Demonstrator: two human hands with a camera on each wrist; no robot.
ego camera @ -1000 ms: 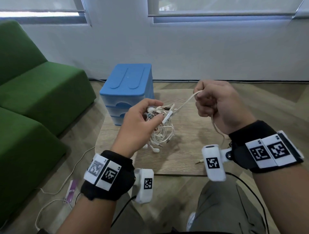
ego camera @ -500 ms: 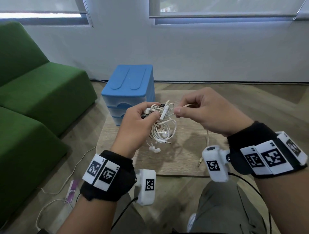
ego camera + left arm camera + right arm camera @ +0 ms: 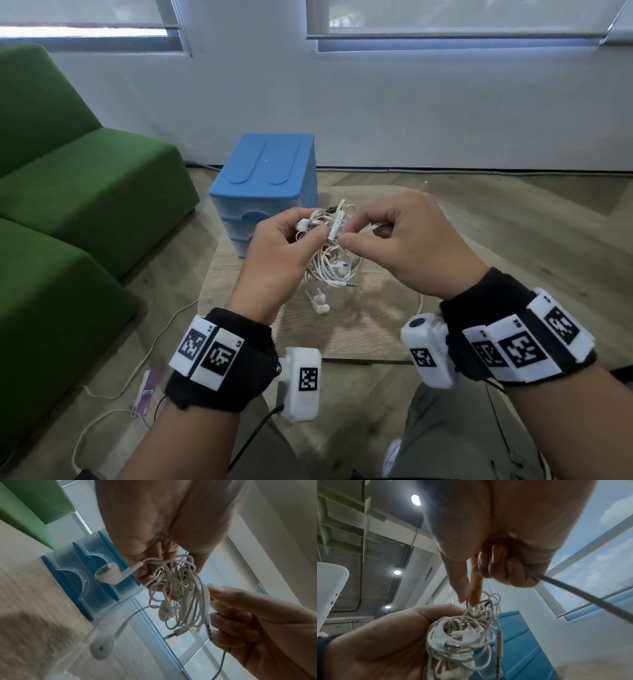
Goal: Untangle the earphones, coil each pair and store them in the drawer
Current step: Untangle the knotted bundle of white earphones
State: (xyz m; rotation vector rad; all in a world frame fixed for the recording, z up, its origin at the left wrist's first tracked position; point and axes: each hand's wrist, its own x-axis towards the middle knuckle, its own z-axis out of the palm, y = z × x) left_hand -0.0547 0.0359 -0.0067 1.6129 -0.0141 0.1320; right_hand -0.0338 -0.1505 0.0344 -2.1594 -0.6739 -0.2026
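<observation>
A tangle of white earphones [image 3: 330,260] hangs above the small wooden table [image 3: 359,329]. My left hand [image 3: 308,233] grips its upper part, thumb on top. Close against it, my right hand [image 3: 352,229] pinches a strand beside the inline remote [image 3: 335,228]. The right wrist view shows its other fingers curled round a loose cord [image 3: 573,588]. Earbuds [image 3: 108,573] and a jack plug [image 3: 175,632] dangle from the tangle [image 3: 178,588]. The blue drawer unit [image 3: 267,178] stands just behind, with the drawers I can see closed.
A green sofa [image 3: 85,205] fills the left side. A white cable [image 3: 113,394] and a purple object [image 3: 147,390] lie on the floor beside the table. My knee [image 3: 445,428] is below the table's near edge. A white wall with windows is behind.
My right hand, which was holding a strand pulled out to the right, has come back to the tangle and now pinches at it. The left hand has lifted the tangle slightly.
</observation>
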